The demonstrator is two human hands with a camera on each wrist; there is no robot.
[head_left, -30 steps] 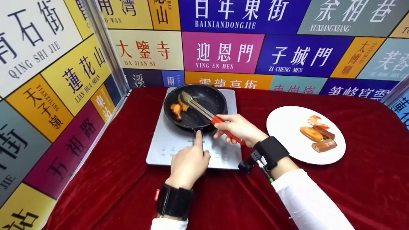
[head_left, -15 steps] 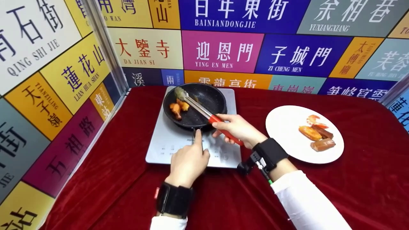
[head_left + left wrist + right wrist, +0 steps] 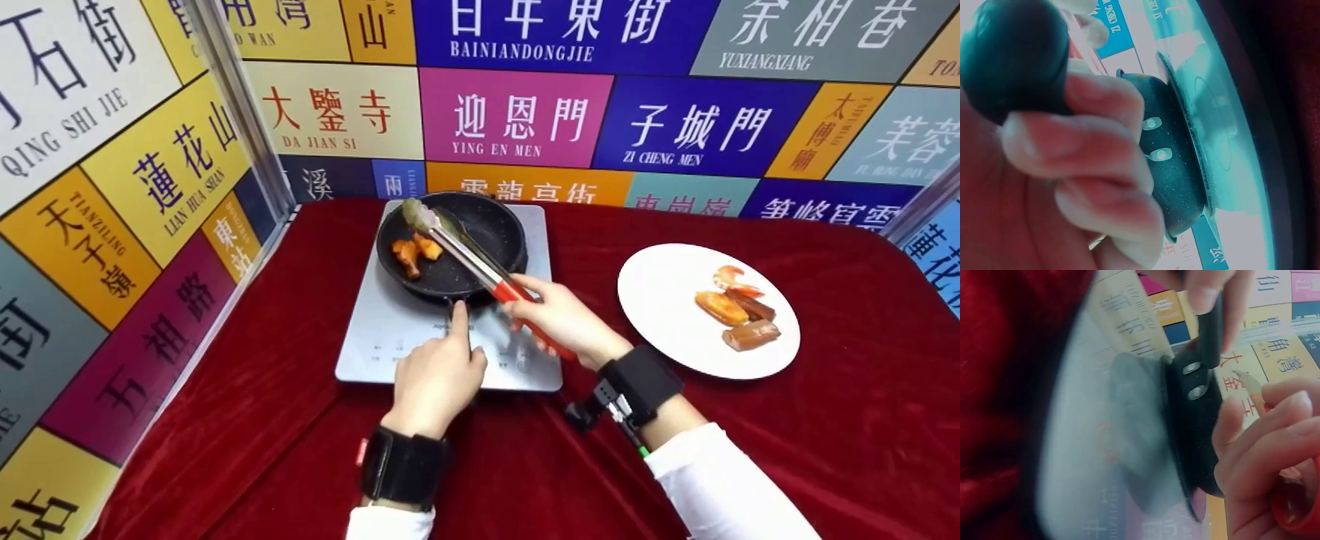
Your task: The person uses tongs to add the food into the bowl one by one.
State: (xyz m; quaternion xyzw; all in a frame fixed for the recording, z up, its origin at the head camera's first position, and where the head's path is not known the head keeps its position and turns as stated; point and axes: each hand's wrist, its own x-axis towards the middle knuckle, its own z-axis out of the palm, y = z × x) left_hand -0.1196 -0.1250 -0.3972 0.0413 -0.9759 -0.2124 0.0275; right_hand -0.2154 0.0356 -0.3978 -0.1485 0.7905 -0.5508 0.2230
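Note:
A black frying pan (image 3: 487, 225) sits on a flat silver induction cooker (image 3: 360, 352). My left hand (image 3: 439, 379) grips the pan's black handle (image 3: 1013, 59), its index finger stretched along the top; the other fingers curl round it in the left wrist view. My right hand (image 3: 559, 319) holds tongs (image 3: 480, 262) by their red handles, also glimpsed in the right wrist view as a red grip (image 3: 1289, 500). The tongs' arms stand apart over the pan's left side. Beneath lie a browned drumstick (image 3: 406, 259) and a yellowish-brown food piece (image 3: 428, 247).
To the right, a white oval plate (image 3: 660, 300) bears a shrimp (image 3: 727, 276), a golden-brown piece (image 3: 720, 307) and brown, rib-like pieces (image 3: 752, 335). Red velvet cloth (image 3: 285, 420) covers the table. Printed wall panels (image 3: 517, 116) stand behind and at the left.
The tongs' tips have moved up and left from beside the food, toward the pan's rim, and their arms have spread. The left hand still grips the handle; the view has shifted slightly.

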